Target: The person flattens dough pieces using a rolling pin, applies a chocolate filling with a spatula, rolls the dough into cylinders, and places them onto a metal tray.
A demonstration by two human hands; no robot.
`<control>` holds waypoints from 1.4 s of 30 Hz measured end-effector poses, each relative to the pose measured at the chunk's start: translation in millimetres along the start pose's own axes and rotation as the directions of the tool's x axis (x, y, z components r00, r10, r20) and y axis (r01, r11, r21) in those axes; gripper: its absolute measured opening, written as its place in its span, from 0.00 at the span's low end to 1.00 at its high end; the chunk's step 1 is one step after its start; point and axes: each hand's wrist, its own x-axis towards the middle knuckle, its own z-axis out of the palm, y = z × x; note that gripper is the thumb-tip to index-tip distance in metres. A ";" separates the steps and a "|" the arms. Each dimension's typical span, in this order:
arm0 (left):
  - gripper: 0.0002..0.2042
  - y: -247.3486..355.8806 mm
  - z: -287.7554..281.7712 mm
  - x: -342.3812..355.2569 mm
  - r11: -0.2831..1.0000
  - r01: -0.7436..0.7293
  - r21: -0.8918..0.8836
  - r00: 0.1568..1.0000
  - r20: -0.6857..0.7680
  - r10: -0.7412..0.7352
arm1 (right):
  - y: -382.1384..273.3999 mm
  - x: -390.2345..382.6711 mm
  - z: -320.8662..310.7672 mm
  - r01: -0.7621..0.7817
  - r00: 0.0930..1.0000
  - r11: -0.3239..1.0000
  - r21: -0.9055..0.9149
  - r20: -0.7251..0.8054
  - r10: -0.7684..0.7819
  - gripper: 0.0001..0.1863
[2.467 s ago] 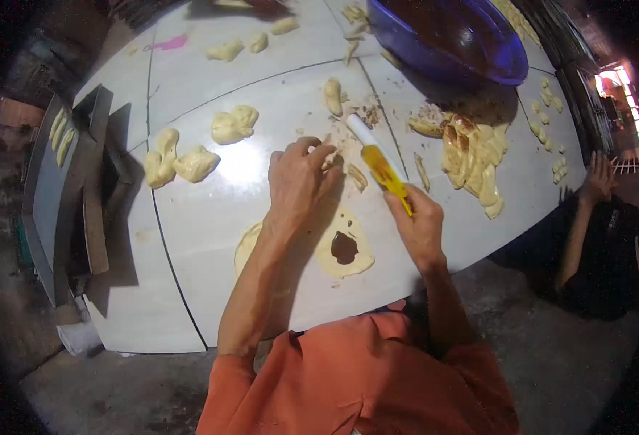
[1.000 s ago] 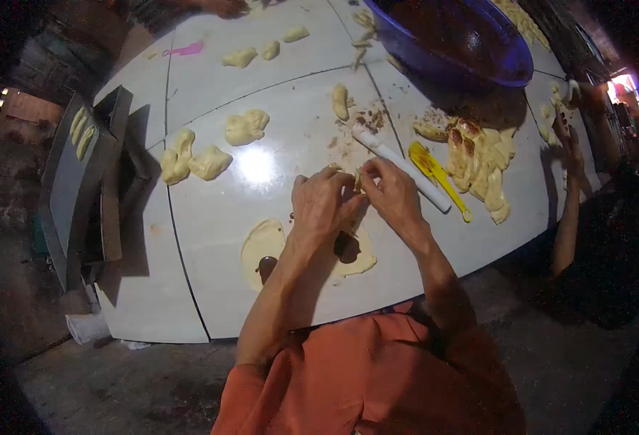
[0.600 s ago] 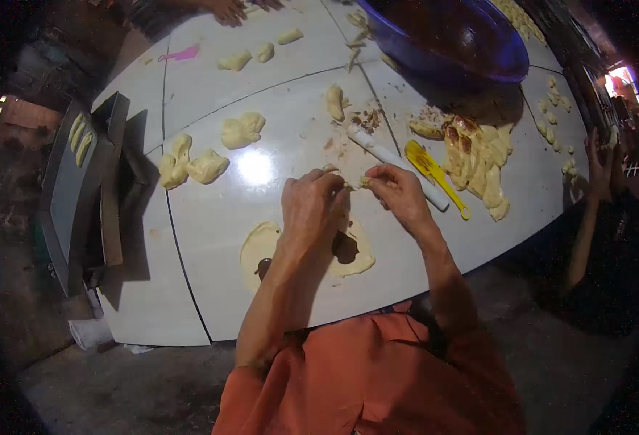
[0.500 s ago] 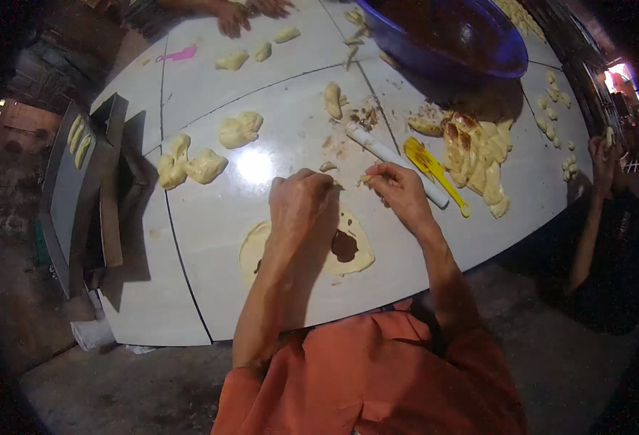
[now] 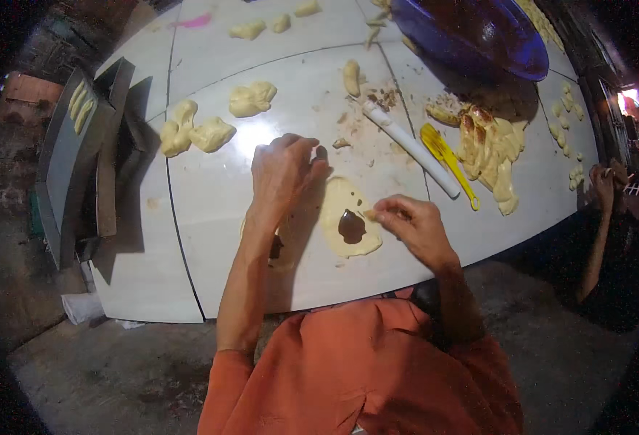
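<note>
Right fingers [image 5: 390, 207]: pinched together on a small pale piece [image 5: 370, 214], at right edge of flattened dough [image 5: 339, 197].
Left fingers [image 5: 306, 154]: half curled near dough's upper left; cannot tell whether holding anything.
Flattened dough: lying on white table [image 5: 210, 272], topped with dark brown filling [image 5: 351, 228].
Beyond: white rod [image 5: 413, 151] beside yellow spatula [image 5: 444, 158]; farther, purple basin [image 5: 422, 42].

Glare [image 5: 254, 133] whitens the bench [image 5: 207, 192] just beyond my left hand [image 5: 281, 172]; shadow [image 5: 305, 228] falls to its right, straight lines bending into the dark rim
</note>
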 end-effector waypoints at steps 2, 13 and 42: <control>0.10 5.9 5.6 3.5 0.999 -0.019 0.045 1.000 0.009 0.018 | 6.2 -4.1 7.6 0.043 0.999 0.999 -0.018 -0.026 -0.043 0.13; 0.06 18.8 4.3 22.9 0.974 -0.185 0.133 0.958 0.243 0.149 | 17.0 -16.6 12.8 -0.007 0.996 0.999 0.033 -0.091 0.010 0.14; 0.08 58.1 2.8 -117.8 0.989 -0.048 -0.137 0.992 0.111 0.063 | 27.5 -23.9 45.1 0.319 0.916 0.864 -0.391 -0.107 -0.387 0.11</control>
